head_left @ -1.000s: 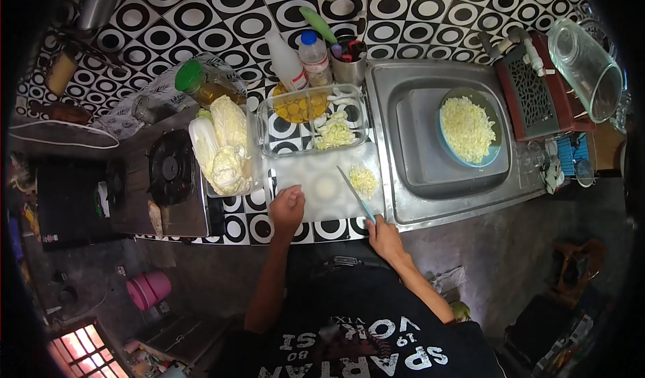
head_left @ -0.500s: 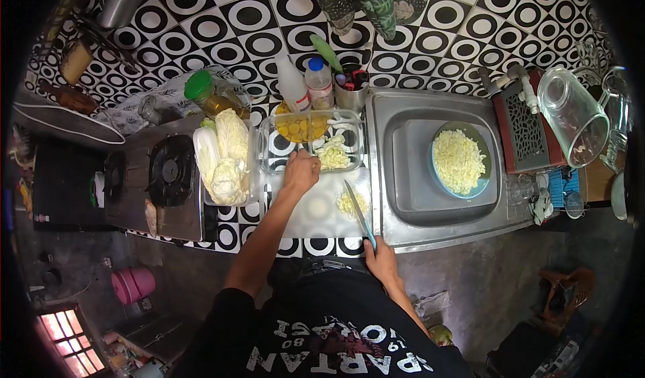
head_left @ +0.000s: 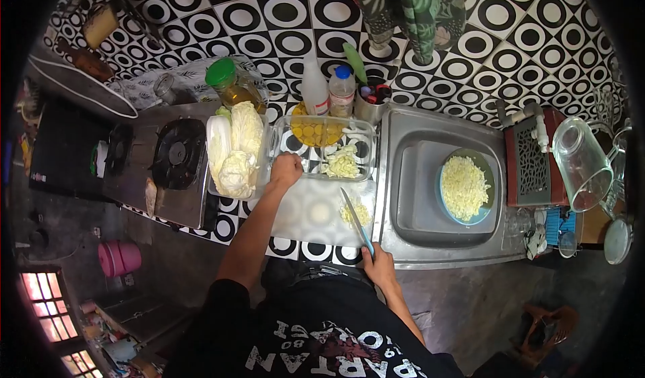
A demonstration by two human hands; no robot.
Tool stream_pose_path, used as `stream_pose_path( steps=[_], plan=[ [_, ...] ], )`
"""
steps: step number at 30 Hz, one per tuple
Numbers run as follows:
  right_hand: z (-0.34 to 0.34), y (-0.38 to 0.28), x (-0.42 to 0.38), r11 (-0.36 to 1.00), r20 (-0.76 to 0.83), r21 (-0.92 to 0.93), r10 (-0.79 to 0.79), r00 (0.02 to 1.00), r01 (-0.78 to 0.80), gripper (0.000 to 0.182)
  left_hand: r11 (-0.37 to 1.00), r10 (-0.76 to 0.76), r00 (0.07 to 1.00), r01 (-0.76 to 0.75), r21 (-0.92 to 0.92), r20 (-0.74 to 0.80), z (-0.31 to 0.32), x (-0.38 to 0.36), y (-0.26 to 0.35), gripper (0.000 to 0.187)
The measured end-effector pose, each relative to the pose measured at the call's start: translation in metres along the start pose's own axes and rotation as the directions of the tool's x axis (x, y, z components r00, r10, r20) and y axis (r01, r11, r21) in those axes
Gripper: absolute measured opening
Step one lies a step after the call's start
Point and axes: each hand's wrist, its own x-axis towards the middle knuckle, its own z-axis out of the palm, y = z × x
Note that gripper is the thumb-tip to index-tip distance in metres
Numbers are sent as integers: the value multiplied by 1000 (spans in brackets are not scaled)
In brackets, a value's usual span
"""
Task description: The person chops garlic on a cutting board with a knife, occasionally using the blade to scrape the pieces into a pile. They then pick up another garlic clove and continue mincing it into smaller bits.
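Note:
My left hand (head_left: 287, 170) is closed at the near rim of a clear divided container (head_left: 274, 143); whatever its fingers hold, if anything, is hidden. Pale chopped cabbage (head_left: 341, 162) lies in the container's right compartment. My right hand (head_left: 380, 268) grips a knife (head_left: 358, 221) by its blue handle, the blade pointing away from me. Under the blade, a small pile of finely chopped cabbage (head_left: 355, 212) rests on a whitish cutting board (head_left: 292, 217). Napa cabbage pieces (head_left: 235, 151) fill a tray to the left.
At right, a bowl of chopped cabbage (head_left: 465, 188) stands in the sink (head_left: 413, 206). A white bottle (head_left: 314, 90), a blue-capped bottle (head_left: 342, 92) and a green-lidded jar (head_left: 225, 79) line the wall. A stove burner (head_left: 179, 151) is at left.
My left hand has moved left, away from the chopped cabbage in the container. The right hand keeps its hold on the knife. The camera view has shifted.

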Motion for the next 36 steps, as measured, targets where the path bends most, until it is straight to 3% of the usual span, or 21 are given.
stream_pose_path(
  steps=[2, 5, 7, 10, 14, 17, 19, 21, 23, 25, 26, 28, 30, 33, 34, 36],
  plan=[
    [0, 5, -2, 1000, -10, -2, -12, 1000, 12, 28, 1000, 1, 997, 0, -13, 73, -2, 3, -5, 9],
    [0, 10, -4, 999, -47, -22, -26, 999, 25, 28, 996, 40, 998, -44, -81, -58, -10, 6, -1, 9],
    [3, 9, -8, 1000, -69, -7, -15, 998, 14, 28, 968, 214, 977, -212, 131, 1, -17, 1, 7, 11],
    [8, -4, -18, 999, -87, -37, -24, 996, 21, 29, 989, 145, 984, -142, 33, -99, -26, -3, 14, 12],
    [21, -17, -26, 999, -60, -20, 40, 997, -41, 28, 953, 292, 956, -293, 69, 29, -32, -11, 11, 11],
    [27, -31, -34, 996, -7, -30, 87, 996, -88, 28, 977, 212, 974, -210, 34, -82, -32, -15, 10, 10],
    [39, -23, -37, 998, -51, -40, 47, 998, -49, 28, 975, 173, 972, -192, -111, -159, -38, -15, 16, 10],
    [45, -23, -40, 999, -93, -50, 2, 996, -7, 28, 974, 146, 983, -163, -157, -115, -42, -15, 26, 10],
    [45, -30, -44, 997, -86, 3, 75, 993, -75, 29, 972, 115, 991, -126, -198, -71, -41, -15, 30, 10],
    [49, -33, -47, 996, -88, 3, 87, 992, -87, 29, 890, -77, 989, 13, -455, -123, -35, -16, 29, 10],
    [50, -33, -49, 995, -94, 3, 96, 991, -97, 29, 891, -72, 991, 13, -454, -113, -31, -20, 29, 10],
    [53, -36, -53, 993, -98, 18, 122, 988, -121, 28, 774, -143, 989, 135, -618, 36, -25, -33, 30, 12],
    [59, -35, -55, 992, -110, 44, 126, 986, -121, 26, 792, -93, 995, 102, -602, 46, -13, -47, 22, 15],
    [64, -39, -58, 988, -118, 64, 146, 982, -139, 27, 603, -208, 935, 353, -715, 286, -11, -74, 16, 17],
    [66, -40, -60, 987, -122, 78, 149, 981, -140, 27, 603, -205, 934, 356, -714, 293, -11, -82, 12, 17],
    [72, -38, -60, 986, -123, 77, 153, 981, -145, 27, 566, -232, 860, 499, -656, 454, -9, -98, 3, 19]
  ],
)
